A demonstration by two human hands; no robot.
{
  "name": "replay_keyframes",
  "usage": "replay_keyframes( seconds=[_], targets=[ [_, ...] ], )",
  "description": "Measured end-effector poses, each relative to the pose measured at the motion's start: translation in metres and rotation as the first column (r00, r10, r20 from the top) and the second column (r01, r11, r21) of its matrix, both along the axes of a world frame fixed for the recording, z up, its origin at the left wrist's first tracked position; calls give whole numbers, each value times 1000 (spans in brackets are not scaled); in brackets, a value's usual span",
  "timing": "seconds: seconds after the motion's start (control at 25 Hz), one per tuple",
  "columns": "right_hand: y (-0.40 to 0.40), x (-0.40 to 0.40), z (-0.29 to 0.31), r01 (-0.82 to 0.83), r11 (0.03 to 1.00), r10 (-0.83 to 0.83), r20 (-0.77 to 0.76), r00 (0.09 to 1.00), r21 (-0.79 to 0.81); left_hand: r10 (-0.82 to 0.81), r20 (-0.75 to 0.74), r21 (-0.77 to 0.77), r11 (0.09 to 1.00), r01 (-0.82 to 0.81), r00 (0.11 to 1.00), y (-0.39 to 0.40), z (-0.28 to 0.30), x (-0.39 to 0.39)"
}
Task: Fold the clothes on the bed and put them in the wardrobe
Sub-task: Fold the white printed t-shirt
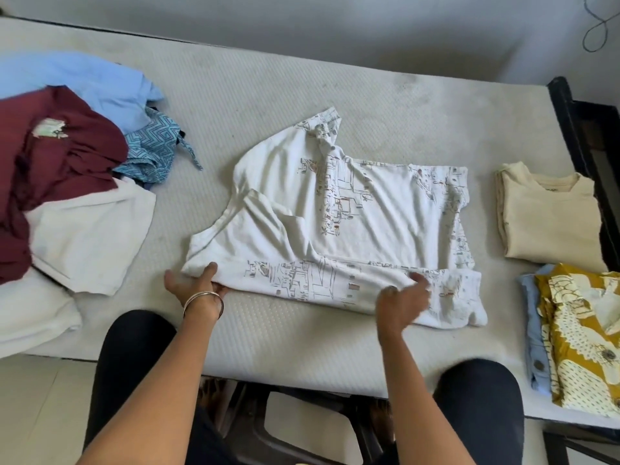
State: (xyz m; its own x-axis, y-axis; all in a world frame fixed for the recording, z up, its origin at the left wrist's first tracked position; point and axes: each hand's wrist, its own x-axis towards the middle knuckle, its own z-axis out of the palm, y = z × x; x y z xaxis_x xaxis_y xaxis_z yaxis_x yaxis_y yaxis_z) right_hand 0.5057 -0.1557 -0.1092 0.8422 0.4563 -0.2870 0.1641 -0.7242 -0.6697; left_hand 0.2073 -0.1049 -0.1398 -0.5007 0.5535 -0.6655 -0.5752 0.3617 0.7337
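Item under work: 1 white cotton shirt with a fine line-drawn print point(352, 209), lying flat at the centre of the pale quilted mattress point(268, 95), partly folded, its near long edge turned over into a band along the side closest to the person.

Left hand point(198, 286): at the near-left corner of the shirt, thumb on top and fingers beneath the hem, pinching the cloth. A metal bangle point(203, 302) sits on that wrist.

Right hand point(404, 295): resting on the folded band further right, fingers extended and largely flat. The hand is motion-blurred, so whether any cloth is gripped cannot be confirmed.

Handling assessment: the fabric appears light, soft and limp, with no stiffness to hold a crease unaided. It will sag and wrinkle if lifted from 1 point. Recommended hold is at 2 points along a fold edge, smoothing with flat palms after each turn.

Other stock: an unfolded heap of maroon, blue and white garments point(67, 162) on the left of the mattress; on the right, a folded cream t-shirt point(550, 216) and, nearer, a folded mustard patterned shirt point(583, 337). The wardrobe is not in view.
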Motion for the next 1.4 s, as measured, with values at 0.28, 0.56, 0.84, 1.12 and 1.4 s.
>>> replay_keyframes(
  seconds=[0.28, 0.56, 0.84, 1.12, 1.4],
  targets=[
    [118, -96, -15, -789, 609, 777, 137, 614, 82, -602, -644, -346, 780, 522, 472, 29, 6, -55],
    [196, -118, -19, -830, 107, 986, -49, 160, -547, -734, -677, -580, 580, 571, 57, 40, -3, -81],
    [172, -68, -22, -765, 643, 751, 175, 637, 25, -683, -652, -266, 612, 745, 328, 58, 5, -77],
    [170, -88, -31, -825, 553, 826, 208, 524, -118, -747, -642, -650, 407, 642, -176, 65, -13, -80],
    [205, -104, -41, -853, 236, 962, -11, 272, -466, -769, -585, -743, 382, 550, -256, 70, -20, -81]
  ],
)
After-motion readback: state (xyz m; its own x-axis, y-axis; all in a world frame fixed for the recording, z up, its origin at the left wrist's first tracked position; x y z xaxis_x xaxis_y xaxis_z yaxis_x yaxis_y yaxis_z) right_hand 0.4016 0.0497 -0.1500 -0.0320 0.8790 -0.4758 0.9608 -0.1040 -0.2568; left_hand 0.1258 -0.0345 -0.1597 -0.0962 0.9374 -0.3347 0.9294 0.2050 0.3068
